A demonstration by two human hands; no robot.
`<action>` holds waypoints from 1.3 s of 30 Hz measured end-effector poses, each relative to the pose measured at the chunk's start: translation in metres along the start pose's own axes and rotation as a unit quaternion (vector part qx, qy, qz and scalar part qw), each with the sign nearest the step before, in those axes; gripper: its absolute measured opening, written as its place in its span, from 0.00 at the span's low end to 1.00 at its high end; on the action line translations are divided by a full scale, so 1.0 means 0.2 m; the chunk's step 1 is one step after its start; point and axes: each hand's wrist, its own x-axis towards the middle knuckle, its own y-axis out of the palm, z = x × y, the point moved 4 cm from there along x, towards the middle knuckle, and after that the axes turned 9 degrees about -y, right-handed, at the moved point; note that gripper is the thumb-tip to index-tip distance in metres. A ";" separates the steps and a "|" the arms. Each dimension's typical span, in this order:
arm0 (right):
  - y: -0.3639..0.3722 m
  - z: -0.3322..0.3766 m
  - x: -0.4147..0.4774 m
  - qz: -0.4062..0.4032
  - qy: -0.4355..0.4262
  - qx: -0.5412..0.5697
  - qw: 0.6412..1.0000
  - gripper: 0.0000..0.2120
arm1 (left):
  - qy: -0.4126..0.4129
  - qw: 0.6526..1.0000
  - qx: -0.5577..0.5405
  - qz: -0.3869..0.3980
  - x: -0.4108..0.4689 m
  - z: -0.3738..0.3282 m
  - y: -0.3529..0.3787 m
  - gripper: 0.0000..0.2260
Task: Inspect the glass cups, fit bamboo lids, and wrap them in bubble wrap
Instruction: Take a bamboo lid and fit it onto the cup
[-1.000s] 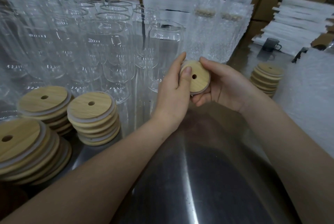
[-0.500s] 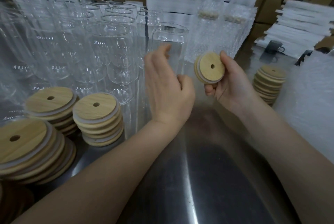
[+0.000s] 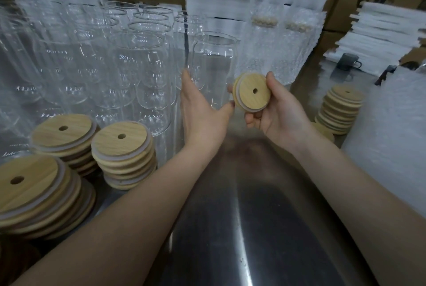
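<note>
A clear glass cup (image 3: 215, 59) stands at the front right of a crowd of bare glass cups (image 3: 140, 59). My left hand (image 3: 202, 112) wraps its lower part, index finger up the left side and thumb across the front right. Just right of that cup, my right hand (image 3: 282, 116) pinches a round bamboo lid (image 3: 252, 93) with a centre hole and a pale sealing ring, tilted towards me. Behind it stand two lidded cups wrapped in bubble wrap (image 3: 280, 50).
Stacks of bamboo lids sit at the left (image 3: 122, 154) (image 3: 62, 135) (image 3: 30, 193), and another lid stack at the right (image 3: 341, 108). Bubble wrap sheets (image 3: 391, 142) lie at the right edge. A dark mug (image 3: 349, 62) and white stacks stand behind. The steel table (image 3: 242, 228) stretches towards me.
My left hand has let go of the lid and moved up-left onto the glass cup. My right hand has carried the lid to the right and turned its top face towards me.
</note>
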 end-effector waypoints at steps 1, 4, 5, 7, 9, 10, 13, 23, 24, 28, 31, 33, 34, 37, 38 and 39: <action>-0.01 0.00 0.00 -0.009 -0.003 0.004 1.000 0.31 | -0.007 1.000 0.004 -0.001 0.01 0.01 0.00 0.48; -0.04 0.04 0.00 -0.032 -0.023 0.043 0.998 0.30 | -0.027 1.000 -0.003 -0.004 0.03 0.02 0.01 0.46; -0.04 0.05 0.00 -0.032 -0.029 0.065 0.997 0.28 | -0.028 1.000 -0.005 -0.011 0.03 0.03 0.00 0.45; -0.05 0.08 -0.01 -0.033 -0.041 0.118 0.992 0.27 | -0.024 0.999 -0.006 -0.026 0.03 0.03 -0.01 0.44; -0.06 0.11 -0.02 -0.045 -0.058 0.163 0.984 0.25 | -0.009 0.999 -0.003 -0.036 0.03 0.02 -0.01 0.43; -0.07 0.13 -0.02 -0.058 -0.071 0.180 0.979 0.23 | 0.002 0.999 0.000 -0.039 0.02 0.02 -0.02 0.43; -0.08 0.18 -0.03 -0.116 -0.120 0.214 0.962 0.18 | 0.047 0.997 0.030 -0.048 0.00 -0.01 -0.03 0.43; -0.03 0.24 -0.07 -0.092 -0.316 -0.169 0.929 0.19 | 0.161 0.974 0.150 -0.050 -0.08 -0.08 -0.01 0.42; -0.03 0.24 -0.07 -0.087 -0.329 -0.194 0.920 0.19 | 0.163 0.973 0.152 -0.052 -0.08 -0.08 -0.01 0.42; -0.02 0.23 -0.08 -0.071 -0.368 -0.272 0.886 0.20 | 0.171 0.971 0.160 -0.056 -0.09 -0.08 -0.02 0.42; -0.02 0.23 -0.08 -0.065 -0.374 -0.274 0.884 0.20 | 0.173 0.971 0.155 -0.058 -0.09 -0.08 -0.02 0.42; -0.01 0.24 -0.08 -0.059 -0.373 -0.284 0.881 0.22 | 0.173 0.971 0.154 -0.059 -0.09 -0.08 -0.02 0.42; -0.01 0.24 -0.09 -0.058 -0.375 -0.295 0.877 0.22 | 0.172 0.971 0.155 -0.058 -0.09 -0.09 -0.02 0.42; 0.00 0.24 -0.10 -0.058 -0.381 -0.322 0.865 0.22 | 0.168 0.972 0.152 -0.056 -0.09 -0.08 -0.02 0.42; 0.01 0.24 -0.10 -0.057 -0.382 -0.323 0.864 0.22 | 0.167 0.973 0.152 -0.055 -0.09 -0.08 -0.02 0.42; 0.01 0.24 -0.11 -0.057 -0.382 -0.322 0.864 0.22 | 0.167 0.973 0.152 -0.055 -0.09 -0.08 -0.02 0.42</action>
